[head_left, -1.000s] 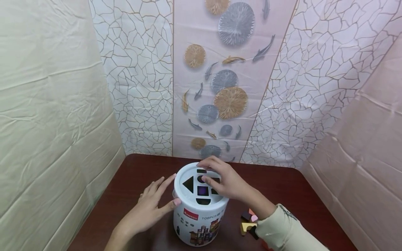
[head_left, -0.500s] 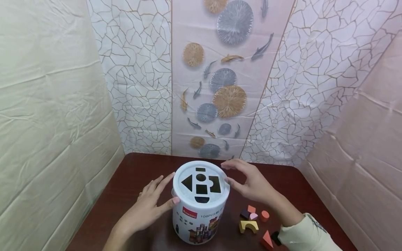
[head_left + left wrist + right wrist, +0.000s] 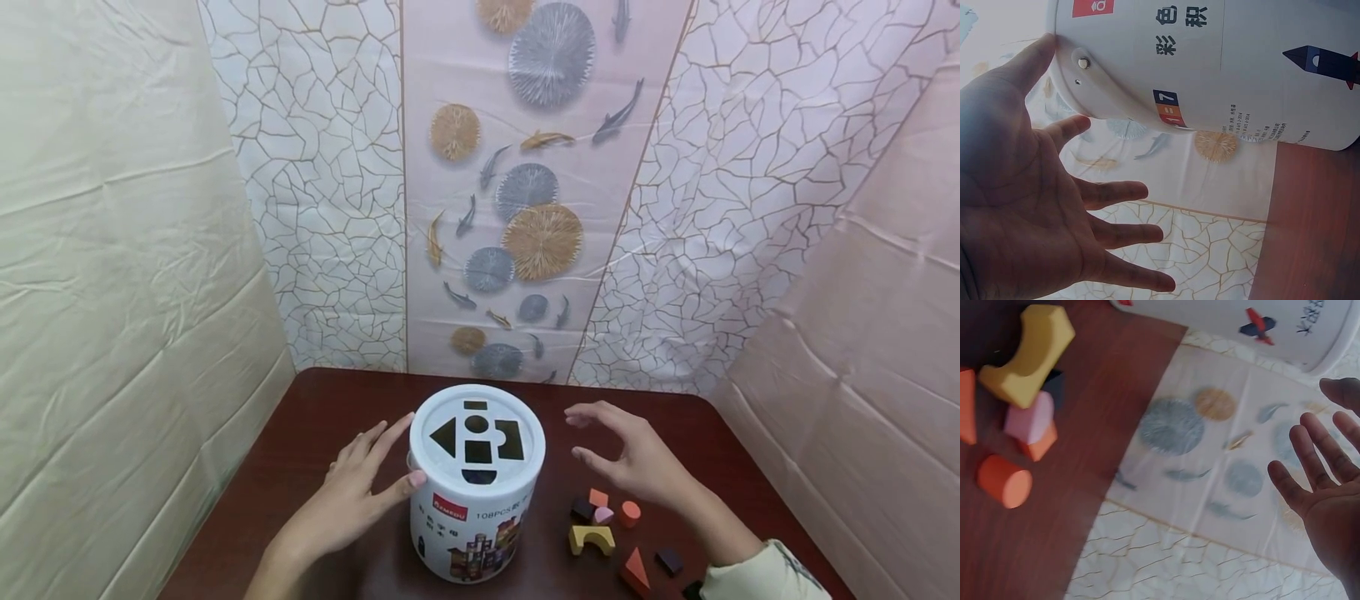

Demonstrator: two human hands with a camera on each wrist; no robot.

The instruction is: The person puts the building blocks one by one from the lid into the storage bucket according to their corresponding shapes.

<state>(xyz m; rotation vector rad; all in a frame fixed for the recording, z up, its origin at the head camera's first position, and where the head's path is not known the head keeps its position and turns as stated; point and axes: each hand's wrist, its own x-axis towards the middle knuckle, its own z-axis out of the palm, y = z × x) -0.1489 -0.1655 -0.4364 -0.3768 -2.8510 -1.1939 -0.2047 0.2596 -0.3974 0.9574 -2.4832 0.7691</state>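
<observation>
A white bucket with a shape-sorter lid stands upright on the table; the lid has cut-outs such as a triangle, a circle and a square. My left hand touches the rim at the bucket's left side with thumb and index finger, the other fingers spread, as the left wrist view shows. To the right, my right hand hovers apart from the bucket with relaxed fingers and holds nothing. Below it lie wooden blocks: a yellow arch, an orange cylinder, a pink block and a red triangular block.
Dark blocks lie near the right forearm, one partly hidden by the sleeve. The dark red table ends at a patterned cloth backdrop. Pale cloth walls rise on both sides.
My right hand has drawn back from above the lid to the right. A purple shape seen in the square cut-out has gone from view. The left hand stays at the rim.
</observation>
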